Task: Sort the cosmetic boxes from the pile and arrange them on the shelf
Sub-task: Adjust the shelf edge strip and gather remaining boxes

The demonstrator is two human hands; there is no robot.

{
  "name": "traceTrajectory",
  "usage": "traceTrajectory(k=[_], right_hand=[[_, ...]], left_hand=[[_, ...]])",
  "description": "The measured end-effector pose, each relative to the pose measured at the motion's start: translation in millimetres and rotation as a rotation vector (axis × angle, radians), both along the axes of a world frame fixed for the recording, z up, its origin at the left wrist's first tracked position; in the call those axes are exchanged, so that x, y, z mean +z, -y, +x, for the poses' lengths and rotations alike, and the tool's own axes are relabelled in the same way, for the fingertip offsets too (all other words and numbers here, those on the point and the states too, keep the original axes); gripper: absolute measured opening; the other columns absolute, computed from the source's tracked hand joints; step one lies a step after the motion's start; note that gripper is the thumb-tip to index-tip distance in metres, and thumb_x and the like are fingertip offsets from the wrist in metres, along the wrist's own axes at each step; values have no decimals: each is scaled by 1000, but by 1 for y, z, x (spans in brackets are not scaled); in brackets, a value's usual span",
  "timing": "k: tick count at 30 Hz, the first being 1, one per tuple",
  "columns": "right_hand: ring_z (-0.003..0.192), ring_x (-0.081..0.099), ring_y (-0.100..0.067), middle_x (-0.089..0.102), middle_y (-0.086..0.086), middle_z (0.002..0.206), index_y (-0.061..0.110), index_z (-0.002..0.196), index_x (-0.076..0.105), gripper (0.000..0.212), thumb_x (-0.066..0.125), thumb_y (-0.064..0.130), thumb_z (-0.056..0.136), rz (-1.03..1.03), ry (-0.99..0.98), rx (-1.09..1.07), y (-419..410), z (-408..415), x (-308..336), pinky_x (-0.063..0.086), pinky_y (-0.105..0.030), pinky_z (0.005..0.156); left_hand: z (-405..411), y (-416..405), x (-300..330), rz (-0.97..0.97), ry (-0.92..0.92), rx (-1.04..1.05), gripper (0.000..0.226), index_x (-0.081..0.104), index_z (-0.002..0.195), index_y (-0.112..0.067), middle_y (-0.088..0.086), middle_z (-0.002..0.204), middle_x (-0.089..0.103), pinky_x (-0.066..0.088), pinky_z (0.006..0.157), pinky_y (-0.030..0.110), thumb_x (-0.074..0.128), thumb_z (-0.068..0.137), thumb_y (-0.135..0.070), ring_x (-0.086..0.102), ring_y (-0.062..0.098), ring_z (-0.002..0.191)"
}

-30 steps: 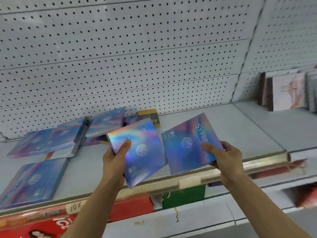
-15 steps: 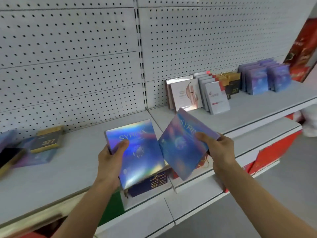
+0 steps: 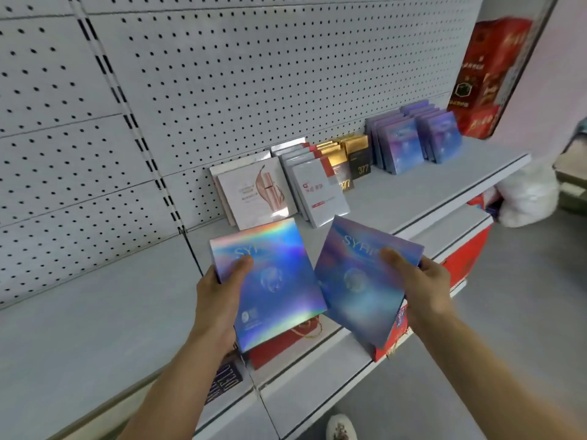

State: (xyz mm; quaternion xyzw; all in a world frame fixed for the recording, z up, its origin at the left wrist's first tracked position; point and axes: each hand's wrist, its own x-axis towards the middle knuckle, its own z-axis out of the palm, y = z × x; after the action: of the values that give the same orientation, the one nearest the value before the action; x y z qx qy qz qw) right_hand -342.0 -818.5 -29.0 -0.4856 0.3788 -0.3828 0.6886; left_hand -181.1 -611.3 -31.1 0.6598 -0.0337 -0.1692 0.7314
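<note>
Lettering on both held boxes is partly covered: each thumb lies across the printed word, so only its first letters read. The left hand (image 3: 219, 300) grips a flat, square holographic box (image 3: 270, 281) by its left edge, thumb on the glossy face, the other fingers hidden behind it. The right hand (image 3: 422, 287) grips a second holographic box (image 3: 359, 287) by its right edge the same way; this one is tilted, its near corner touching or overlapping the first box, which of the two cannot be told. Both boxes are held in front of the grey shelf (image 3: 95, 312), above its front edge, and cover part of the red packaging (image 3: 286, 347) on the level below.

Further back on the shelf, rows of thin cartons stand upright against the perforated back panel (image 3: 254, 74): pale pink boxes (image 3: 254, 192), white boxes (image 3: 320, 195), black-and-gold boxes (image 3: 355, 157) marked 377, and more blue-violet holographic boxes (image 3: 413, 138). A red carton (image 3: 489, 74) at the far end is blurred. A shoe tip (image 3: 340, 427) is cut off at the bottom edge.
</note>
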Motion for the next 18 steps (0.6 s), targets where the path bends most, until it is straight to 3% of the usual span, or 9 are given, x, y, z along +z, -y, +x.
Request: traceTrajectory(k=[1,4,6,8,11,14,18], right_hand=[[65,70,-27,74,-12,83,3,95,71,22,77,14,77,3,-8,-9,13,1,-2,54,-29,53],[61,70,-24,74,-9,77,7,89,71,17,77,18,77,1,-32,-45,56,7,-2,53,-27,49],[62,71,-24,74,-9,78,7,90,72,20,79,20,76,10,-32,-66,89,13,-3,54,-29,53],[68,72,-28,75,-10,82,7,93,72,24,79,22,75,6,-27,-69,123,20,-2,56,-33,60],[61,69,-23,74,-6,75,8,87,72,20,79,24,76,-41,-50,-67,180,34,6,53,-28,53],[60,67,-22,73,-4,71,11,81,72,15,79,24,76,-89,-66,-79,237,53,14,53,-27,56],[70,67,-29,72,-14,84,9,84,72,17,77,24,78,-77,-56,-102,301,78,16,58,-37,67]], left_hand=[[3,15,-1,6,13,-6,19,69,99,-14,9,97,75,59,78,39,73,85,-25,72,24,85],[10,65,-1,-9,0,-46,20,69,102,-13,10,96,75,58,77,42,72,85,-24,72,30,84],[16,102,-3,-16,-12,-55,20,68,102,-14,8,92,76,59,67,36,72,85,-25,73,29,80],[23,137,-4,-22,-9,-66,19,68,102,-16,4,91,76,56,59,27,71,86,-25,73,23,79],[38,193,1,-21,11,-86,18,68,104,-18,1,95,75,52,59,20,70,87,-24,72,11,78],[58,247,6,-12,53,-115,8,68,95,-18,-3,89,73,48,50,12,70,87,-20,67,-2,63],[80,305,8,25,66,-128,10,68,92,-19,-5,81,74,51,52,20,72,85,-24,70,11,71]])
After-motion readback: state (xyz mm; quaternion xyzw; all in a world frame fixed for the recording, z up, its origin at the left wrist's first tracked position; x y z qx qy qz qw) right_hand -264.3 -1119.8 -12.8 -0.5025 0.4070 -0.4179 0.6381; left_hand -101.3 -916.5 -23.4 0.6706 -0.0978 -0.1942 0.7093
